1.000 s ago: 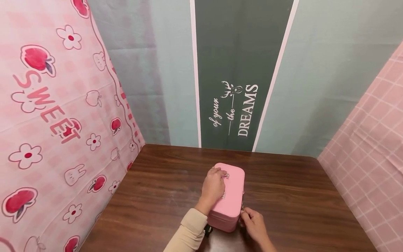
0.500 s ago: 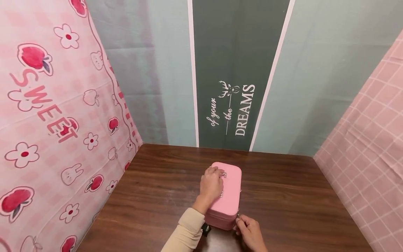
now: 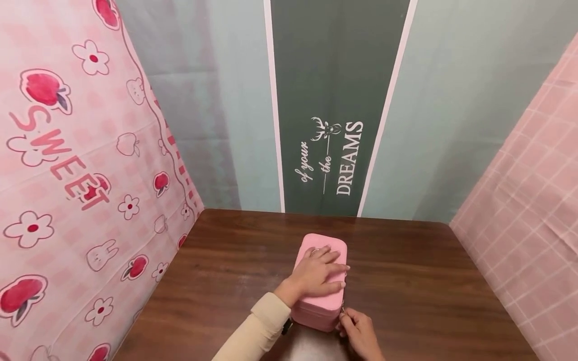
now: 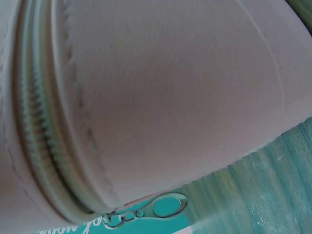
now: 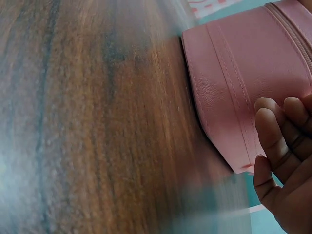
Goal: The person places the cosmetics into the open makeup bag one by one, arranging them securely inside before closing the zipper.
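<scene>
A pink zippered case (image 3: 326, 302) stands on the brown table, its lid down. My left hand (image 3: 317, 277) lies across the lid with fingers spread, partly covering the small metal fitting on top. At the near right corner, my right hand (image 3: 359, 335) pinches a metal zipper pull (image 3: 342, 308). Seen from the left wrist, the zipper track (image 4: 41, 126) runs along the case's side, and another ringed zipper pull (image 4: 168, 205) hangs loose at the edge. In the right wrist view, curled fingers (image 5: 273, 134) sit close beside the case's side wall.
The wood-grain table (image 3: 420, 281) extends around the case on all sides. A pink fruit-print cloth (image 3: 81, 200) hangs on the left, a green and grey-blue cloth (image 3: 230, 110) behind, and a pink checked cloth (image 3: 524, 190) on the right.
My left hand has shifted from the lid's left part to spread across it. My right hand has drawn the zipper pull toward the near right corner.
</scene>
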The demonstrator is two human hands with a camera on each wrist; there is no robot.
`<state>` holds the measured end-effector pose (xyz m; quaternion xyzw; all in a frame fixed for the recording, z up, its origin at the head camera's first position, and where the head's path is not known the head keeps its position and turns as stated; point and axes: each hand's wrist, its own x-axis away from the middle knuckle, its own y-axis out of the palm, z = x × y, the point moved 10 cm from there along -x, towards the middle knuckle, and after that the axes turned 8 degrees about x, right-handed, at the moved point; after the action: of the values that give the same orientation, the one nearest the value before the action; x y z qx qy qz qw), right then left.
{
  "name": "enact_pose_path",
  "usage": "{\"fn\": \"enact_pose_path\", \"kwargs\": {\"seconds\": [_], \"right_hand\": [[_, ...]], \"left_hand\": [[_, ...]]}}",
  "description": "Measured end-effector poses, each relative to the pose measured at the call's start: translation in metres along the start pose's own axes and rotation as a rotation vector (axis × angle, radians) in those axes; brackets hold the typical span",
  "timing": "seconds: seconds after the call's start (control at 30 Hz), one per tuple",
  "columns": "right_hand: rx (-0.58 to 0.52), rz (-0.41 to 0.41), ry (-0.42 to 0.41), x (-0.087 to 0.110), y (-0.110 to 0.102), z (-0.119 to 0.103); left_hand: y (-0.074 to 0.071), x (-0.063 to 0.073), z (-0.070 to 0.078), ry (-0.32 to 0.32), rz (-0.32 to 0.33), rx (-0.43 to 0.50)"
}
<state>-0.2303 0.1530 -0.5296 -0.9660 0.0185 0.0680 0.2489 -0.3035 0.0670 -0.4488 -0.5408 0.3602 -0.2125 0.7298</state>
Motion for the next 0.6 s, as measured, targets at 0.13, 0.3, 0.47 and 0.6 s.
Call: {"fn": "enact_pose_path", "kwargs": {"seconds": [0.13,0.3,0.47,0.6], "right_hand": [[0.007,0.038,-0.013,-0.005,0.006,0.018],[-0.044,0.037,0.009,-0.009,0.000,0.022],[-0.001,0.085,-0.005,-0.014,-0.013,0.016],[0.069,0.120,-0.024,-0.015,-0.019,0.012]], "left_hand": [[0.001,-0.001,-0.002,-0.019,0.009,-0.031],[-0.003,-0.005,-0.005,-0.132,0.055,-0.035],[-0.006,-0.009,-0.013,-0.307,0.110,-0.032],[-0.004,-0.009,-0.019,-0.417,0.114,-0.049]]}}
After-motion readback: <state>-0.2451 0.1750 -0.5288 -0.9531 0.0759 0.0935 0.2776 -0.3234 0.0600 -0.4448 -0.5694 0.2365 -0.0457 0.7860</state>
